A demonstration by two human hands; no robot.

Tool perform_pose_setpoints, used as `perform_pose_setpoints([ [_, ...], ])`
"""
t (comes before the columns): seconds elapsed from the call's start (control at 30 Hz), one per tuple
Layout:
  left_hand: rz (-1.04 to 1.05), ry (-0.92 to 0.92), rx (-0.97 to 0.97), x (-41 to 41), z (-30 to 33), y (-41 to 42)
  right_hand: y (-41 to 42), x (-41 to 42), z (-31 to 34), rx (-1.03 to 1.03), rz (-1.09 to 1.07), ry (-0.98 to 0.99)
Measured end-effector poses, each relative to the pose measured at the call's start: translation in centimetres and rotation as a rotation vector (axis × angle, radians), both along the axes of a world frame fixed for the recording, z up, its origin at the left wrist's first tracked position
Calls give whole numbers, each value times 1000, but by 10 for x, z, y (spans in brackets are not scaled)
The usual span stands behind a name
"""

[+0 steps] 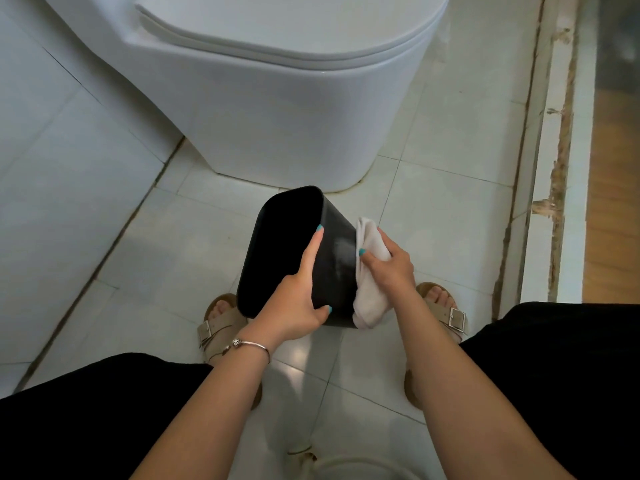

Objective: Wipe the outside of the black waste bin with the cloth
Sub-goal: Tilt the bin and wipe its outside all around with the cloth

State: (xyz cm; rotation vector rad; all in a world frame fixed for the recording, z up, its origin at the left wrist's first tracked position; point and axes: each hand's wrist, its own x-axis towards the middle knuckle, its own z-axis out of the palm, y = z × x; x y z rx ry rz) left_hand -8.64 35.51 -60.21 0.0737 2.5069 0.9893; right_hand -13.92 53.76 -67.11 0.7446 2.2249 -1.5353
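The black waste bin (pixel 337 258) is tilted, its open mouth turned to the left, above the tiled floor in front of me. My left hand (pixel 298 299) grips its rim, fingers over the edge and thumb on the outer wall. My right hand (pixel 389 268) holds a crumpled white cloth (pixel 370 271) and presses it against the bin's right outer side. Part of the cloth hangs down past the bin's lower edge.
A white toilet (pixel 277 109) with its lid down stands just beyond the bin. A tiled wall (pixel 52 150) runs along the left. A worn door threshold (pixel 557 168) runs along the right. My sandalled feet (pixel 446 311) flank the bin on the pale floor tiles.
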Motion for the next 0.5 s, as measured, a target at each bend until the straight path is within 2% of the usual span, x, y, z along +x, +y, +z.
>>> perform_pose_setpoints([
  [0.13, -14, 13, -6, -2, 0, -3, -2, -5, 1, -20, 17, 4],
  [0.37, -31, 0, 25, -2, 1, -2, -18, -16, 25, -134, 96, 176],
  [0.5, -36, -2, -4, -3, 4, -3, -11, -16, 13, -147, 48, 145],
])
